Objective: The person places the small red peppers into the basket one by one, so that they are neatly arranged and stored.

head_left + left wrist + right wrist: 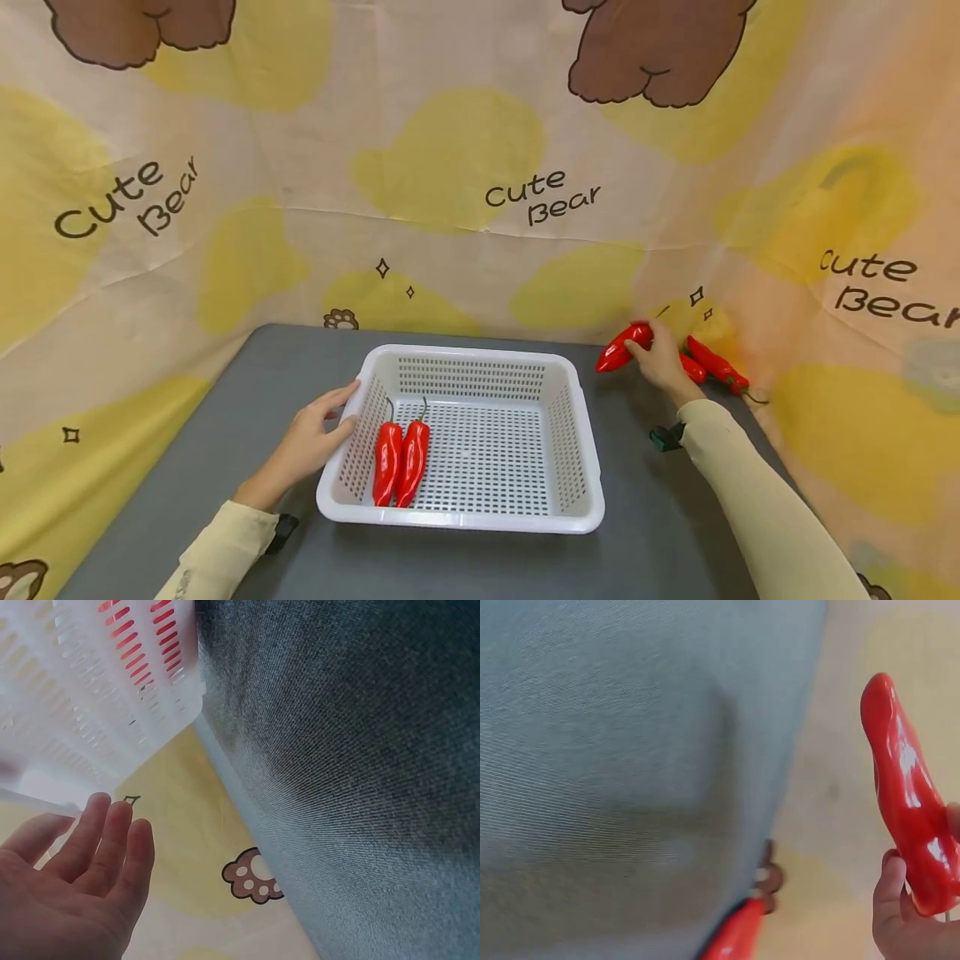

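My right hand (662, 360) grips a glossy red chili pepper (619, 348) near its stem end, above the table's far right part. In the right wrist view the same pepper (907, 795) points up, with the thumb and a fingertip against its lower part. My left hand (318, 429) touches the left rim of a white plastic basket (461, 520) with fairly straight fingers. From the left wrist, those fingers (105, 847) lie by the rim, partly bent. Inside the basket, two red chili peppers (387, 462) lie side by side at the left, stems towards the back.
Two more red peppers (716, 362) lie at the table's right edge, one partly hidden behind my right hand. The grey table (450, 567) meets a cloth backdrop (450, 167) printed with bears along its back and sides.
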Demonstrator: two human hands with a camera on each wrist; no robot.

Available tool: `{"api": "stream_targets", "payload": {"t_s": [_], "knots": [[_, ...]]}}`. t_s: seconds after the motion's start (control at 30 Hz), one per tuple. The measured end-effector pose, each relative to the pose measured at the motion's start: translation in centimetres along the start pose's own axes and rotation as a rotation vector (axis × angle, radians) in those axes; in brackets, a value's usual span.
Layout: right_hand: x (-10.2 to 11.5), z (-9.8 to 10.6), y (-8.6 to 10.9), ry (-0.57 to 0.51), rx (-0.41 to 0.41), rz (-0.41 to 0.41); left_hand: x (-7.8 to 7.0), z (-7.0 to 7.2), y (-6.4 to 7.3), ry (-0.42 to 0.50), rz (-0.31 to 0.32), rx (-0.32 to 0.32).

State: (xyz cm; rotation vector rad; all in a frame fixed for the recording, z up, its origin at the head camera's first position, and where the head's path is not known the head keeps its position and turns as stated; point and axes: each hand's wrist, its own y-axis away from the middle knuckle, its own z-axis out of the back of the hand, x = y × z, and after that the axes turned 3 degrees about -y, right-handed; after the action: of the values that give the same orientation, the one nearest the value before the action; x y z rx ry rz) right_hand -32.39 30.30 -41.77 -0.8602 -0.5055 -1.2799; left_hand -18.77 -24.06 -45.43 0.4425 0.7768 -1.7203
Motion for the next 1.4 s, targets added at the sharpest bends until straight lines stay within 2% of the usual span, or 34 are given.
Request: {"api": "stream_targets", "payload": {"t_s": [0.13, 0.33, 0.47, 0.57, 0.7, 0.87, 1.0, 1.13, 1.4], "knots": [[1.7, 0.0, -0.4, -0.025, 0.016, 0.078, -0.1, 0.2, 0.0, -0.016, 0.005, 0.006], [5.2, -0.3, -0.1, -0.094, 0.054, 0.118, -0.4, 0.4, 0.0, -0.034, 0.009, 0.013], [7.3, -1.1, 0.1, -0.183, 0.077, 0.15, -0.2, 0.4, -0.1, -0.039, 0.007, 0.016], [9.0, -1.8, 0.1, -0.209, 0.091, 0.184, 0.0, 0.5, -0.3, -0.045, 0.013, 0.013], [10.6, -2.8, 0.3, -0.18, 0.118, 0.218, 0.0, 0.7, -0.4, -0.05, 0.028, 0.025], [12.3, -3.8, 0.8, -0.155, 0.163, 0.223, -0.1, 0.6, -0.3, -0.027, 0.026, 0.046], [13.6, -5.2, 1.0, -0.135, 0.214, 0.269, -0.1, 0.2, -0.2, -0.028, 0.017, 0.03], [15.2, -7.1, 0.8, -0.115, 0.267, 0.324, 0.0, 0.6, -0.2, -0.037, 0.027, 0.028], [17.3, -10.2, 1.6, -0.11, 0.344, 0.318, -0.4, 0.7, -0.1, -0.026, 0.028, 0.039]]}}
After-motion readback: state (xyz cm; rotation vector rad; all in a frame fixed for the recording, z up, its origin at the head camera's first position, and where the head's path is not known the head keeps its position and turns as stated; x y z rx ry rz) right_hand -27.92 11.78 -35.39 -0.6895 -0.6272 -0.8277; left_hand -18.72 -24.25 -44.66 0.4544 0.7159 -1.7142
